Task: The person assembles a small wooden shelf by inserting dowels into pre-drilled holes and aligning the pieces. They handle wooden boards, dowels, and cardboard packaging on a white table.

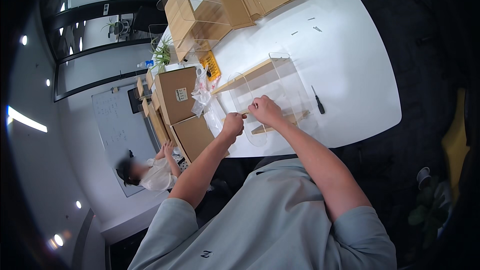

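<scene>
1. Clear acrylic shelf frame (272,87) with wooden slats lies on the white table (350,70).
2. I see my left hand (233,124) pinched shut at its near edge (contents too small to tell).
3. My right hand (266,110) grips the frame beside it; a screwdriver (318,101) lies right of the frame.

Bench (350,70): white, smooth, matt. Panels (287,77): clear glossy acrylic. Slats (245,76): pale bare wood, matt. Boxes (175,95): brown matt cardboard. Bags (202,95): clear crinkled plastic. Screwdriver (318,101): black grip, looks plastic. Shirt (270,220): grey-green matt cloth.
</scene>
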Available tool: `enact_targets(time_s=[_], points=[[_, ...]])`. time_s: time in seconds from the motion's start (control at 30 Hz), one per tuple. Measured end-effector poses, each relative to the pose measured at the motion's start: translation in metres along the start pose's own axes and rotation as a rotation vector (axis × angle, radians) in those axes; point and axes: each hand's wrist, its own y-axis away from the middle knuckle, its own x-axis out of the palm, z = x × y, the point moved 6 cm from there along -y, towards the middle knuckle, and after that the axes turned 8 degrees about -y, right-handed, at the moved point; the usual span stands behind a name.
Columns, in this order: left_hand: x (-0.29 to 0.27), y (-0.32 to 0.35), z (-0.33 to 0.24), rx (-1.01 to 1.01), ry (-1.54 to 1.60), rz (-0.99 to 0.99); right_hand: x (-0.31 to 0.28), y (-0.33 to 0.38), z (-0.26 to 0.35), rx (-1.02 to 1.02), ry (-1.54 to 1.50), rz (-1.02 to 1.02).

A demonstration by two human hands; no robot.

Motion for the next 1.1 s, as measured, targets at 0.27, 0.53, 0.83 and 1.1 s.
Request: enact_targets(time_s=[0.27,0.53,0.83,1.1], points=[[0.001,0.000,-0.001,0.011,-0.023,-0.012,0.001,-0.001,-0.002,0.011,0.008,0.009],[0.002,-0.001,-0.003,-0.004,-0.053,-0.033,-0.001,-0.001,0.000,0.032,0.021,0.032],[-0.005,-0.012,0.000,0.264,-0.476,-0.216,0.000,-0.001,0.000,0.035,0.023,0.032],[-0.006,-0.018,0.004,0.389,-0.600,-0.265,0.001,0.000,-0.001,0.025,0.015,0.015]])
